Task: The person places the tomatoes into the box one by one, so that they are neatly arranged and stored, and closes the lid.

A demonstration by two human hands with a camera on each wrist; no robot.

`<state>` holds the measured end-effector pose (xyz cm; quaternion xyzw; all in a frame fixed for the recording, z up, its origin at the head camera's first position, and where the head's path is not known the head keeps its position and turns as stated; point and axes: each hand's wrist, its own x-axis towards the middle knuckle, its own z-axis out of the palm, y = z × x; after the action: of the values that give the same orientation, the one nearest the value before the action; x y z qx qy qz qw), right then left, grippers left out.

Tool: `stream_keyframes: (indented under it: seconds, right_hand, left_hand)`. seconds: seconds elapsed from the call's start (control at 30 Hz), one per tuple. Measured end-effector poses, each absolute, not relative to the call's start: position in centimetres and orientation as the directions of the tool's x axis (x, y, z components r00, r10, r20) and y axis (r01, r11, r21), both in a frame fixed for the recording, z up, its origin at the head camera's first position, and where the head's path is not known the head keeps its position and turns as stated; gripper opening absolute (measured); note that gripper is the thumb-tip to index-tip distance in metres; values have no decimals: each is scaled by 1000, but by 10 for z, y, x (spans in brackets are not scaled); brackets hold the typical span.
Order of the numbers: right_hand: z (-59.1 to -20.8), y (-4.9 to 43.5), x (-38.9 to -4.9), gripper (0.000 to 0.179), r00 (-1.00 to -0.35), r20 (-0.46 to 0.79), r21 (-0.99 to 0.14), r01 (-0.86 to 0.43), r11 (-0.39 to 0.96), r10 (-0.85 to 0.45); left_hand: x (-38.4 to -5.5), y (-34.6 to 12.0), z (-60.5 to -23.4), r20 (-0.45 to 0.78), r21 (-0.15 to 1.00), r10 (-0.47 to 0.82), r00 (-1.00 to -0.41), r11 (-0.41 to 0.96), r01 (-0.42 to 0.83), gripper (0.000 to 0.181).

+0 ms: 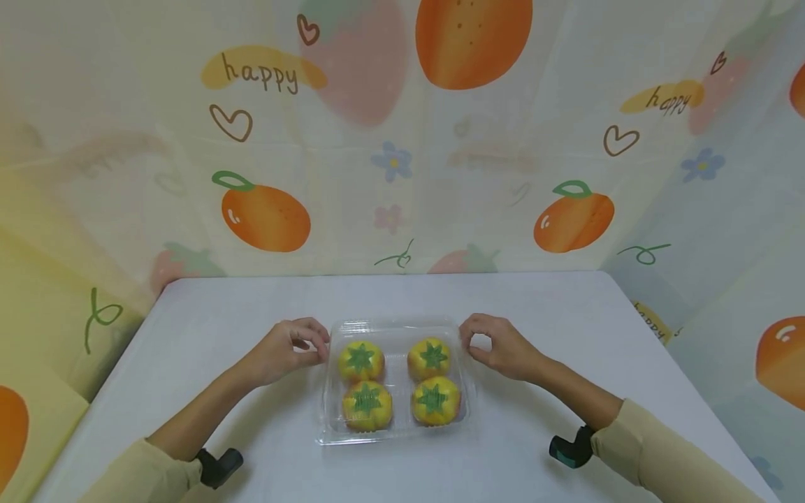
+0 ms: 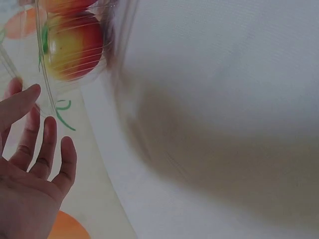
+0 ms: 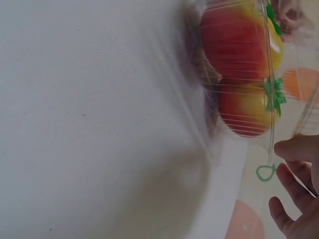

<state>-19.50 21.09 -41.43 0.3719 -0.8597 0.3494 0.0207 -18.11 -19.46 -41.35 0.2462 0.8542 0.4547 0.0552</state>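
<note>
A clear plastic clamshell box (image 1: 396, 436) sits on the white table, holding several round yellow-red fruits (image 1: 361, 360) with green, star-shaped leaf tops. Its clear lid (image 1: 395, 325) overlaps the box in the head view. At the far left corner, my left hand (image 1: 291, 353) pinches the lid's edge between thumb and index finger; the other fingers are spread in the left wrist view. Opposite it, my right hand (image 1: 503, 346) has thumb and fingertips at the lid's right edge. From the right wrist view, the red sides of the fruits (image 3: 246, 107) show through the ribbed plastic wall.
The white table (image 1: 251, 300) extends around the box on all sides. Behind and beside it hangs a pale curtain (image 1: 440, 195) printed with oranges, hearts and flowers. A dark wrist camera (image 1: 219, 467) is on the left wrist, another (image 1: 572, 447) on the right.
</note>
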Motion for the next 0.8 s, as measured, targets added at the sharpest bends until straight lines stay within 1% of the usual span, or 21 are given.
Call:
stream_keyframes:
  seconds: [0.13, 0.33, 0.43, 0.7, 0.8]
  right_hand:
    - [-414, 213, -191, 20, -721, 271, -570, -654, 497, -638]
    - [-414, 213, -186, 19, -720, 254, -508, -667, 544, -645]
    - [-414, 214, -184, 18, -719, 250, -505, -669, 546, -649]
    - [-415, 218, -175, 18, -730, 234, -566, -640, 520, -643]
    - [-415, 221, -170, 26, -741, 207, -604, -611, 512, -639]
  left_hand:
    - [-178, -196, -413, 135, 777, 489, -862, 487, 398, 13]
    - [-176, -199, -415, 134, 748, 517, -845, 507, 429, 26]
    - [-175, -201, -415, 134, 736, 525, -841, 516, 439, 25]
    - [-163, -207, -414, 99, 746, 545, -832, 513, 425, 12]
    - [-157, -209, -413, 65, 754, 557, -828, 516, 407, 20]
